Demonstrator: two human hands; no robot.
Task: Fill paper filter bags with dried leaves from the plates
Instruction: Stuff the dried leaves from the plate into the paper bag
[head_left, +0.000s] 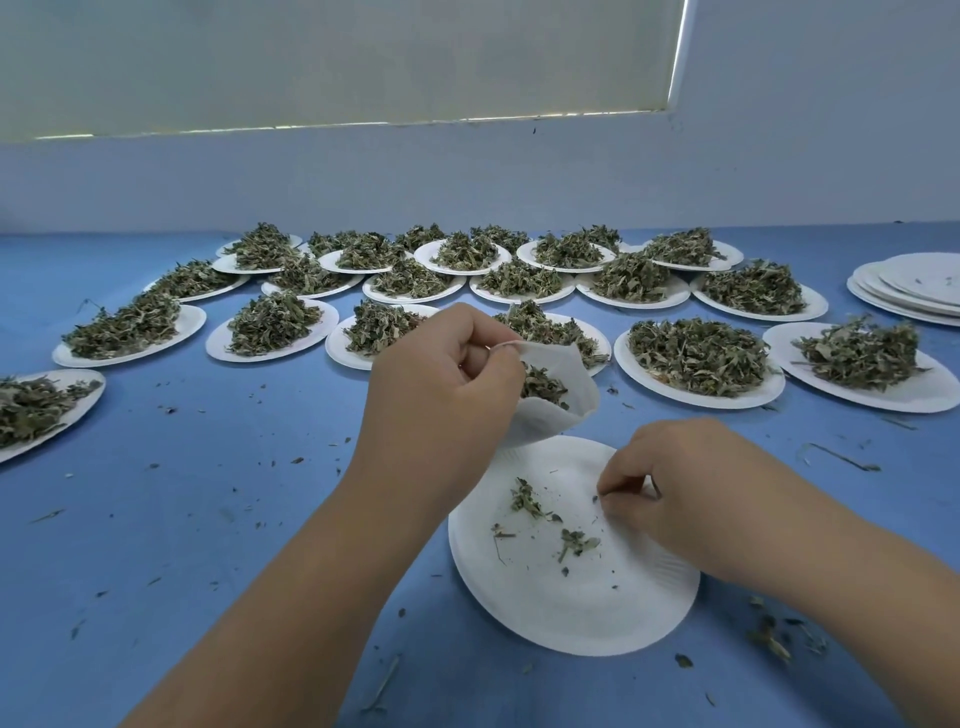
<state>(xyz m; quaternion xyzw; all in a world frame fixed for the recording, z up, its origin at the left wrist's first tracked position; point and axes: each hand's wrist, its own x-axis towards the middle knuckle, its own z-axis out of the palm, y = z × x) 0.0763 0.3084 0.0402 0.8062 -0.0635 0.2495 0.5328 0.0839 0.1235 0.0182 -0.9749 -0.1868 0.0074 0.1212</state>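
The left grip (447, 384) pinches the half-full bag (553, 410) by its rim, mouth open toward 3 o'clock, at the plate's (571, 613) 12 o'clock edge on the bench (208, 519), so the right grip (670, 493), pinching the last leaves (530, 501), probably has only a short lift.

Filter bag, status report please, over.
Left hand holds filter bag open, leaves inside. Right hand pinches at near plate, catch too small to tell. Few leaf scraps left on plate. Nothing between plate and bag.
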